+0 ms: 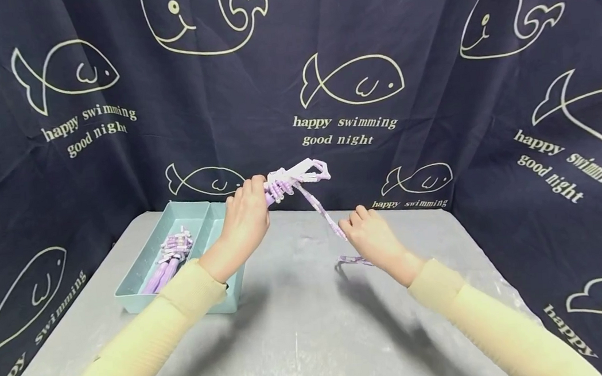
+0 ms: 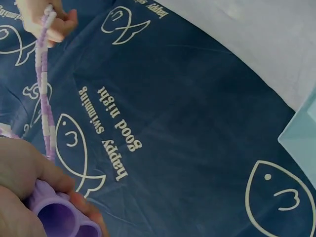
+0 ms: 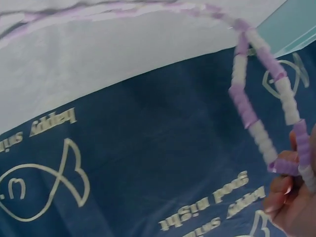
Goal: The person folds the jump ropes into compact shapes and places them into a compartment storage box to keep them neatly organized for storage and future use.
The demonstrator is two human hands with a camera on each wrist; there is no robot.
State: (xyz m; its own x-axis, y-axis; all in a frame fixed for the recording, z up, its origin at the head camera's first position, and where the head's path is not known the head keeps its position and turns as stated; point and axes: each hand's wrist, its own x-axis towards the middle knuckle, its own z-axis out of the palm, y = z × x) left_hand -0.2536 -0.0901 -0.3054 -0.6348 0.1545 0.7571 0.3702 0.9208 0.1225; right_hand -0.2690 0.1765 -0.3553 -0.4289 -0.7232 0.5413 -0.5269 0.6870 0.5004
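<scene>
Against a curtain (image 1: pixel 265 107) lettered "happy swimming good night", the left hand (image 1: pixel 244 214) curls round the purple handles (image 2: pixel 45 193) of a jump rope (image 1: pixel 282 183) whose beads (image 1: pixel 317 205) the right hand (image 1: pixel 373 235) pinches.

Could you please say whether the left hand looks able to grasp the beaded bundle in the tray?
Probably not just now: the left hand grips purple handles, though the tray is open above the beaded bundle.
</scene>
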